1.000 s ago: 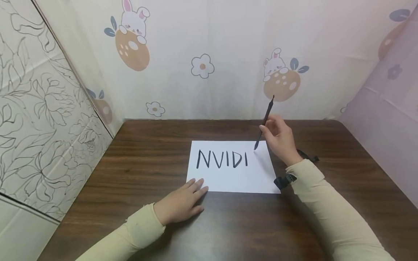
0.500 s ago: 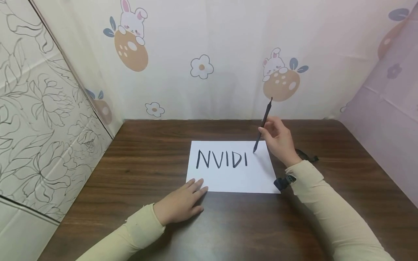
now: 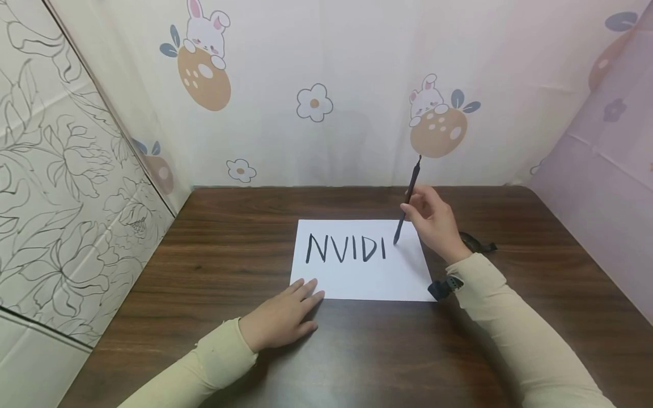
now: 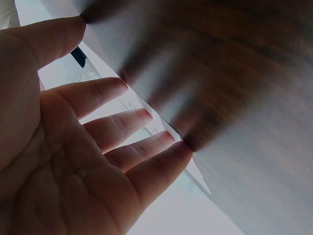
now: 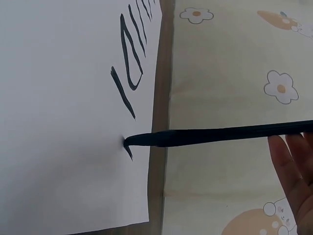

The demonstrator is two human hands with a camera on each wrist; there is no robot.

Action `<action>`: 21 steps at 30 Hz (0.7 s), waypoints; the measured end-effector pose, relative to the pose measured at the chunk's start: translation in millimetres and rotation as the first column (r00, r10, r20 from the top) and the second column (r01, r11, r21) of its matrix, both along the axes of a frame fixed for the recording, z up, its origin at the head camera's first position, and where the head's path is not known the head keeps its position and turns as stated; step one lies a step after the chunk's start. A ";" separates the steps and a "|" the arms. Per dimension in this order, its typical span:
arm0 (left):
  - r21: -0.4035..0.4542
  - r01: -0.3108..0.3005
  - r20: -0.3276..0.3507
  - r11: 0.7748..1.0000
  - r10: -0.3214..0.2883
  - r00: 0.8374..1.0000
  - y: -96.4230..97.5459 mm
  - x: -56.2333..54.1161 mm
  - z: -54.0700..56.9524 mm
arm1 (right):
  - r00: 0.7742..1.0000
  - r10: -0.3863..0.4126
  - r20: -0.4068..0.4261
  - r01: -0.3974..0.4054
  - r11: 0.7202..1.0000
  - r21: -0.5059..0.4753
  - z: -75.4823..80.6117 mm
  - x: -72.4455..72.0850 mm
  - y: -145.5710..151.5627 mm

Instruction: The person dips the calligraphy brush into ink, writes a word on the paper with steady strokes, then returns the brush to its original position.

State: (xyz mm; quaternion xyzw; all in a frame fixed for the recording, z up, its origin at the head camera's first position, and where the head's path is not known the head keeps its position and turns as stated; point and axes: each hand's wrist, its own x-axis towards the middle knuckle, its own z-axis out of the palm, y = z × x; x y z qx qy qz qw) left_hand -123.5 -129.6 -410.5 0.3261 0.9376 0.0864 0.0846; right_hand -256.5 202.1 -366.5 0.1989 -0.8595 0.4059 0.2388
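Observation:
A white sheet of paper (image 3: 357, 283) bears the large dark letters NVIDI (image 3: 354, 248). My right hand (image 3: 436, 224) pinches a slim dark paintbrush (image 3: 401, 224) by its handle, above the sheet's upper right part. In the right wrist view the bristle tip of the brush (image 5: 161, 138) bends against the paper, and a short fresh dark stroke (image 5: 130, 154) runs from it. My left hand (image 3: 279, 320) lies with fingers spread at the sheet's lower left corner. In the left wrist view those fingertips (image 4: 181, 147) come down along the paper's edge.
The paper lies on a dark brown wood table (image 3: 229, 238). A light curtain (image 3: 357, 85) printed with rabbits and flowers hangs behind it, and a panel with line-drawn flowers (image 3: 76, 153) stands at left. A dark strap device (image 3: 442, 288) sits on my right wrist.
My right hand has lowered slightly and shifted left, carrying the brush tip down the paper, right of the last letter. The left hand keeps its place.

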 end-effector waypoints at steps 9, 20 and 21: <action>-0.010 -0.004 0.006 1.000 0.004 1.000 0.8 0.5 1.8 | 0.999 0.026 0.045 -0.026 1.000 -0.011 1.9 7.2 -1.7; -0.010 -0.005 0.003 1.000 0.006 1.000 0.6 1.4 1.5 | 0.992 0.055 0.113 -0.052 0.998 -0.030 3.4 15.5 -3.3; -0.010 -0.004 0.002 1.000 0.004 1.000 0.6 1.6 1.7 | 0.991 0.056 0.119 -0.053 0.998 -0.031 3.3 16.4 -3.0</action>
